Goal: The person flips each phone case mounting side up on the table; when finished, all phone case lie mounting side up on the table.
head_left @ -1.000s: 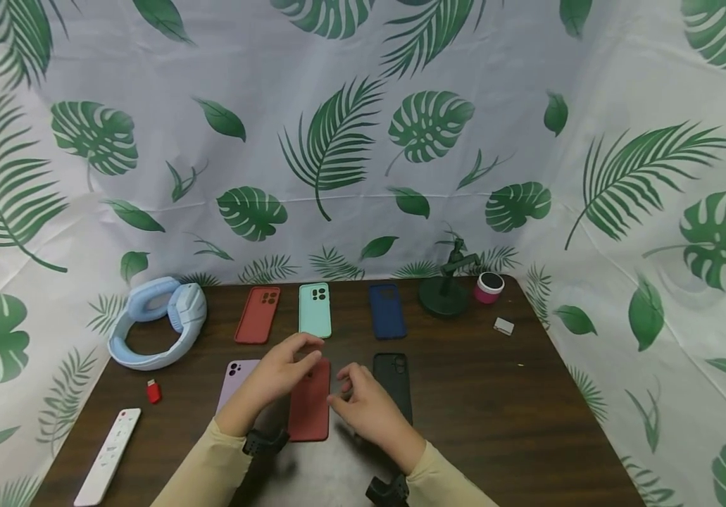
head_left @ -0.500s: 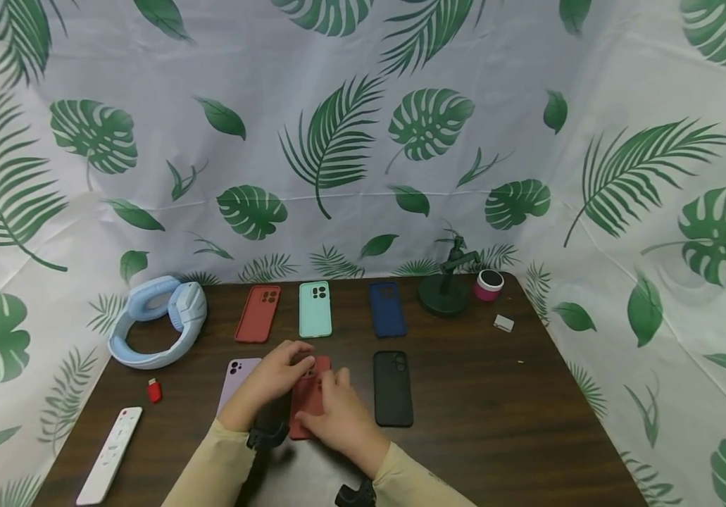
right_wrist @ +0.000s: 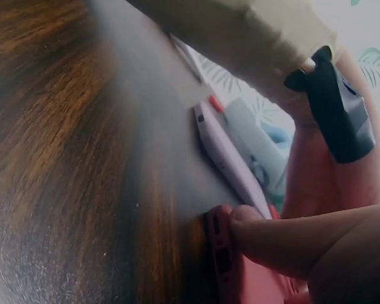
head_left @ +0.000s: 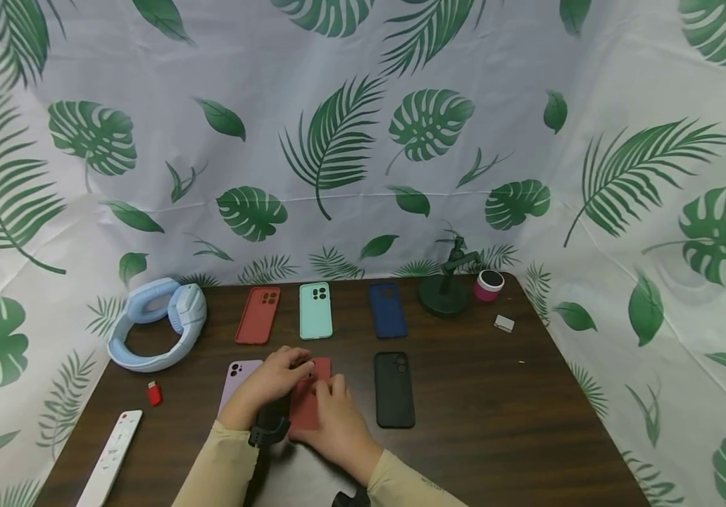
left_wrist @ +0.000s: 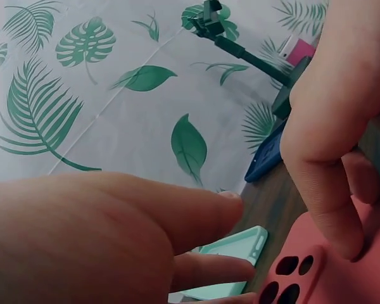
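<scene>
A red phone case [head_left: 304, 408] lies back side up on the table in front of me. My right hand [head_left: 342, 426] grips its lower part, with the thumb [right_wrist: 272, 234] against the bottom end. A bent right finger [left_wrist: 335, 228] presses on its back below the camera cutouts in the left wrist view. At the case's upper left is my left hand [head_left: 272, 379], thumb and fingers loosely stretched, the fingertips close to the camera corner; contact is hard to tell. A lilac phone case [head_left: 236, 373] lies partly hidden beside the left forearm. To the right lies a black phone case [head_left: 394, 391].
Behind lie another red case [head_left: 258, 315], a mint case [head_left: 315, 311] and a blue case [head_left: 388, 310]. Headphones [head_left: 147, 362], a red USB stick [head_left: 155, 394] and a white remote [head_left: 109, 458] are left. A green stand [head_left: 443, 299], pink jar [head_left: 488, 286] and small white piece [head_left: 504, 323] sit back right.
My right hand has moved left from beside the red case onto its lower part. My left hand has shifted slightly down and left. The black case is uncovered now.
</scene>
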Demonstrator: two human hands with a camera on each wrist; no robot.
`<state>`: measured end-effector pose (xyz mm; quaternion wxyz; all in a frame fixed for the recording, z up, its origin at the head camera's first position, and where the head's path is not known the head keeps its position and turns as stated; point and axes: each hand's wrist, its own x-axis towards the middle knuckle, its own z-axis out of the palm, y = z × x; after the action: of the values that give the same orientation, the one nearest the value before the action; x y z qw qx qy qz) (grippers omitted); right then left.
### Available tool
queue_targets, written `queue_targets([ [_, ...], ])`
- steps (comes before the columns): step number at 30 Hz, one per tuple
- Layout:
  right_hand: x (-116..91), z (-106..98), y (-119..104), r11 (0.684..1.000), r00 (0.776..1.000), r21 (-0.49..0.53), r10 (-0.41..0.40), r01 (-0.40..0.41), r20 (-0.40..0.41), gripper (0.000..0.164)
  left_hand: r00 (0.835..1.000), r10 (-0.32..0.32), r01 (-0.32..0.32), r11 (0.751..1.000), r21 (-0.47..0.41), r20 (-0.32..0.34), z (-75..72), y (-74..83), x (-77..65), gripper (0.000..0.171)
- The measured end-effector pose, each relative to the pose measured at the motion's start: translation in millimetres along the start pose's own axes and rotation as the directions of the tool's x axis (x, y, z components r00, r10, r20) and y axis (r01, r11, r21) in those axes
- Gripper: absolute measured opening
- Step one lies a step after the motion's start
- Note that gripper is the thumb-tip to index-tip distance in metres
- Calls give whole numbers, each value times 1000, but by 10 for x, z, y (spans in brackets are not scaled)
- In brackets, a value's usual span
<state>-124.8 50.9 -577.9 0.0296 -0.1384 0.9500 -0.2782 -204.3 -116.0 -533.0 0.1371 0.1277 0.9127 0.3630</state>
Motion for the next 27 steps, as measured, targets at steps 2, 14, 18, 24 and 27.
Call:
queue_targets([
  [2, 5, -11, 17, 1000, 1000, 12, -7, 7, 1, 77, 1000, 7, -7, 1000, -4, -1, -2, -6, 4, 38],
  [14, -24, 125, -46, 976, 997, -216, -40, 26, -63, 95, 1000, 10, -8, 996, -87, 12, 1, -79, -22, 37],
  [18, -21, 151, -64, 970, 995, -243, -37, 13, -93, 96, 1000, -7, 8, 988, -152, 3, 5, -81, -17, 36],
  [24, -14, 159, -71, 972, 992, -233, -45, 16, -120, 93, 998, -67, 64, 964, -257, -1, 17, -74, -6, 35],
  [27, -19, 156, -71, 975, 992, -220, -43, 16, -119, 89, 996, -84, 81, 959, -271, -1, 23, -71, -5, 35],
])
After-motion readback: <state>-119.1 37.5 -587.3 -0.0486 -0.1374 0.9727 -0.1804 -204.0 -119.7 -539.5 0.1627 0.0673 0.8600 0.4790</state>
